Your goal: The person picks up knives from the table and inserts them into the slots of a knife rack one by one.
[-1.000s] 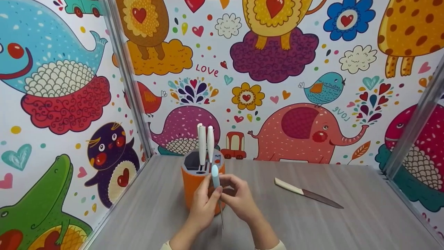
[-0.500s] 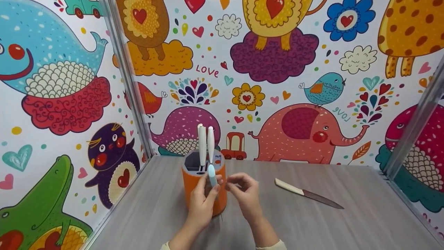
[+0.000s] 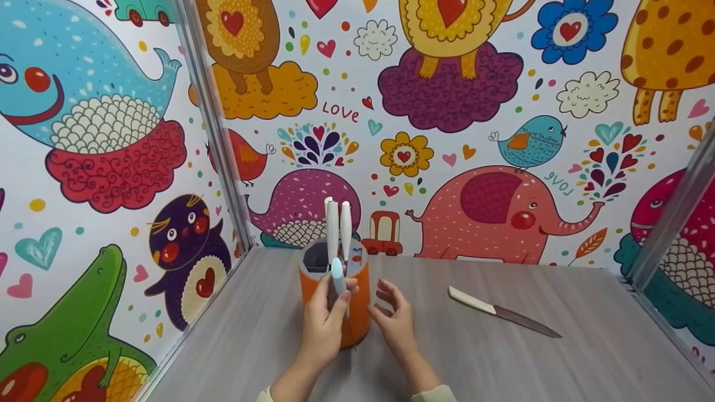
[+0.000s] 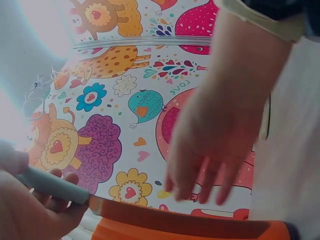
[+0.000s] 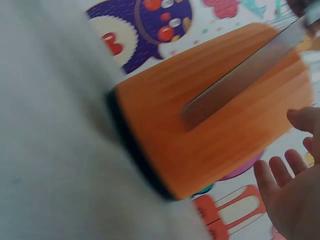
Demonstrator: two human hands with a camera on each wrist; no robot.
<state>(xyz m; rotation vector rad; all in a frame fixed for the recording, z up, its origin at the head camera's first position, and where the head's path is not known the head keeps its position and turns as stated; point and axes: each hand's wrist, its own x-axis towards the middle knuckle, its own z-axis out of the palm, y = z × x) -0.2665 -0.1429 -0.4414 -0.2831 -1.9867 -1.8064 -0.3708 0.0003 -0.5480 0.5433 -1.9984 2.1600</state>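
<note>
My left hand [image 3: 324, 318] grips the pale blue handle [image 3: 337, 274] of a knife, which is held upright in front of an orange knife block [image 3: 357, 326]. In the right wrist view the blade [image 5: 235, 80] points downward across the block's front. The left wrist view shows the fingers curled round the handle [image 4: 55, 186]. To the right of the block, my right hand [image 3: 397, 318] hovers with its fingers loosely spread and nothing in it. White-handled knives [image 3: 333, 231] stand in the block's grey top.
Another knife [image 3: 503, 312], with a cream handle and dark blade, lies on the grey table [image 3: 447, 368] to the right. Walls with cartoon animals [image 3: 480, 212] close in the back and sides, joined by metal corner posts [image 3: 215, 123].
My right hand has come away from the knife toward the right, its fingers spreading. The left hand has kept its grip while the handle tipped slightly left. The view has shifted a little.
</note>
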